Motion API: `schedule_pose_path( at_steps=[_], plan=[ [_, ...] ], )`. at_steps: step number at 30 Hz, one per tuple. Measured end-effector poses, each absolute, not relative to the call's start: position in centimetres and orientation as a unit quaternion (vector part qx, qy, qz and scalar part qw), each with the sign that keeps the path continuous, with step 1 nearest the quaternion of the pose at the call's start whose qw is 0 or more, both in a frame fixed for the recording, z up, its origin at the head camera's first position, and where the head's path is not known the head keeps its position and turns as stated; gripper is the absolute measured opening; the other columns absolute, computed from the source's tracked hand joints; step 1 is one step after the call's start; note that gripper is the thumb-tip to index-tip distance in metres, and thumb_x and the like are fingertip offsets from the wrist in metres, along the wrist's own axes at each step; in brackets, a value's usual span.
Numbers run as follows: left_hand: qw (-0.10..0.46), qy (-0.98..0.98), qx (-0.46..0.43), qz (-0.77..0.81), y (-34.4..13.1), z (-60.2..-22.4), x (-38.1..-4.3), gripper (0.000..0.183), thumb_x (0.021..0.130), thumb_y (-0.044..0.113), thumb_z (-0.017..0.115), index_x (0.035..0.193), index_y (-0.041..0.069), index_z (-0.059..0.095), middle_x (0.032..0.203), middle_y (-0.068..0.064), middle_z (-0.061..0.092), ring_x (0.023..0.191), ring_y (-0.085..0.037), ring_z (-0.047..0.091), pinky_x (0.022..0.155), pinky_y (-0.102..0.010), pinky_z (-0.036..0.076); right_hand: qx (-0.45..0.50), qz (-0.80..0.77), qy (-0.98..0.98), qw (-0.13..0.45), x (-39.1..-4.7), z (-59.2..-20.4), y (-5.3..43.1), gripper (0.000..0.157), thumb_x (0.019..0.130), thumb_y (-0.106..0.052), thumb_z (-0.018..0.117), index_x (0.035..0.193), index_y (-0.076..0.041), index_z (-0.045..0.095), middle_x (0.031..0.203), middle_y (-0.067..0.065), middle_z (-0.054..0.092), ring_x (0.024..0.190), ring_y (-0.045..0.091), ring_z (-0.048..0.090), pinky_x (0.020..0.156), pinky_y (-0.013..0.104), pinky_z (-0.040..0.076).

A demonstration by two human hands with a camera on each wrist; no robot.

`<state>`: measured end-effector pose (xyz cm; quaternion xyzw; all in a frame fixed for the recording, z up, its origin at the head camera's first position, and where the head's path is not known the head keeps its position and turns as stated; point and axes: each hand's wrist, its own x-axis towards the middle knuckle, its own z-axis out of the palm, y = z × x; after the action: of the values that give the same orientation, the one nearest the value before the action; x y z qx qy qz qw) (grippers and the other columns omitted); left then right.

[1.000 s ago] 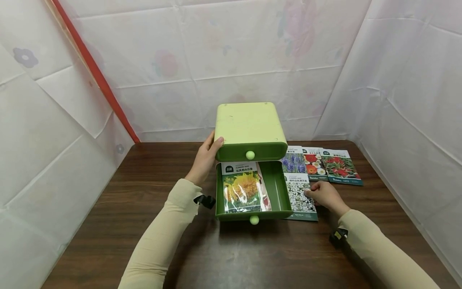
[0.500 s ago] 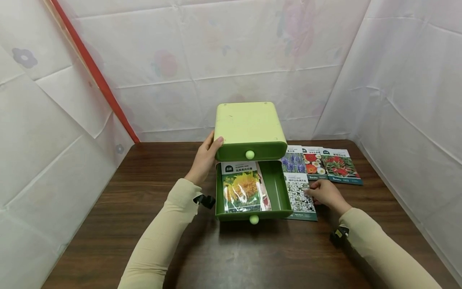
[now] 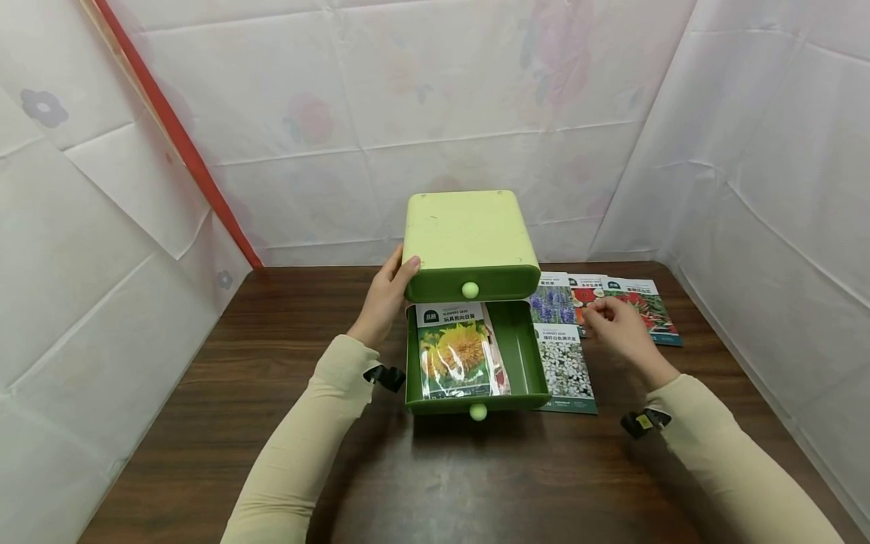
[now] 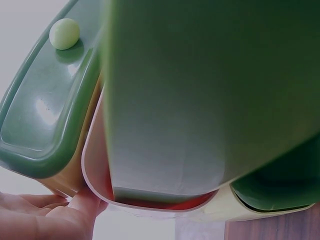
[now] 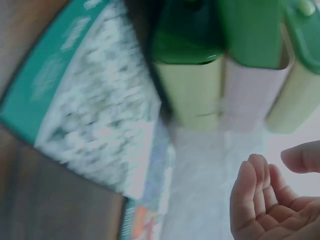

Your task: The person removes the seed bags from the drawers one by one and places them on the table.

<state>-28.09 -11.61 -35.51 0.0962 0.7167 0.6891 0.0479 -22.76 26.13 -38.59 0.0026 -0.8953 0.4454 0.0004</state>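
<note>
A small drawer cabinet [image 3: 469,227] with a pale green top stands mid-table. Its middle drawer [image 3: 526,355], dark green with a round knob, is pulled out. Inside lies a seed packet [image 3: 455,351] with a yellow sunflower, over another packet. My left hand [image 3: 384,295] rests against the cabinet's left side, thumb at the front corner. My right hand [image 3: 621,329] hovers over the packets to the right, fingers loosely bent; in the right wrist view nothing lies between thumb and fingers. Below it is a white-flower seed packet [image 3: 566,370], partly hidden by the drawer.
Behind the white-flower packet lie a purple-flower packet [image 3: 552,302], a red-and-white-flower packet [image 3: 586,291] and a red-flower packet [image 3: 655,310], partly covered by the right hand in the head view. Pale sheeting [image 3: 435,113] walls the brown table [image 3: 272,363] at back and sides.
My right hand has lifted off the white-flower packet's right edge and moved up and back, over the rear packets. The left hand, drawer and cabinet have stayed put.
</note>
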Motion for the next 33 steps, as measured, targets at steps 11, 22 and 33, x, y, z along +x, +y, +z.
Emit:
schedule_pose_path(
  at_steps=[11, 22, 33],
  plan=[
    [0.047, 0.715, 0.095, 0.691, -11.5, -35.6, -28.2, 0.074, 0.096, 0.057, 0.052, 0.157, 0.037, 0.016, 0.161, -0.002, 0.024, 0.127, -0.03, 0.052, 0.104, -0.054, 0.045, 0.118, 0.478, -0.869, 0.052, -21.5, -35.3, 21.1, 0.025, 0.102, -0.023, 0.054, 0.109, 0.0, 0.061, 0.095, 0.019, 0.063, 0.077, 0.011, 0.06, 0.066, 0.024, 0.053],
    [0.05, 0.718, 0.096, 0.688, -11.6, -35.7, -28.2, 0.077, 0.093, 0.063, 0.053, 0.156, 0.039, 0.016, 0.161, 0.001, 0.024, 0.129, -0.028, 0.051, 0.103, -0.053, 0.046, 0.215, 0.394, -0.894, 0.014, -20.9, -35.5, 16.5, 0.024, 0.1, -0.022, 0.059, 0.12, -0.008, 0.061, 0.111, 0.007, 0.066, 0.096, 0.018, 0.063, 0.081, 0.037, 0.054],
    [0.049, 0.717, 0.092, 0.689, -11.6, -35.7, -28.2, 0.073, 0.095, 0.059, 0.052, 0.156, 0.039, 0.017, 0.162, 0.0, 0.023, 0.13, -0.029, 0.05, 0.104, -0.054, 0.045, 0.235, 0.252, -0.938, -0.044, -21.5, -36.8, 14.0, 0.057, 0.098, -0.036, 0.06, 0.143, -0.004, 0.047, 0.13, 0.018, 0.056, 0.108, 0.029, 0.061, 0.086, 0.047, 0.052]
  ],
)
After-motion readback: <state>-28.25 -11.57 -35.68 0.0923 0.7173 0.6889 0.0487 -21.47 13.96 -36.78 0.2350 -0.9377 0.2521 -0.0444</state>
